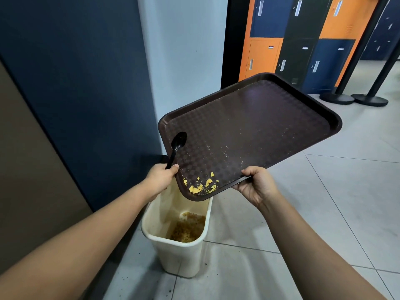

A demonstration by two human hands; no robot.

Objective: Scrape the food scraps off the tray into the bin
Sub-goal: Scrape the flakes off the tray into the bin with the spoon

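Tray (255, 126), brown textured rectangle, yellow crumbly scraps (200, 187), cream bin (192, 258)

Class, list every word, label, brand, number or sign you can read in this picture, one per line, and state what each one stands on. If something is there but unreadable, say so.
No text can be read.
Small label plates on the locker doors: too small and blurred to read.
Tray, spoon and bin: no printing or brand visible.
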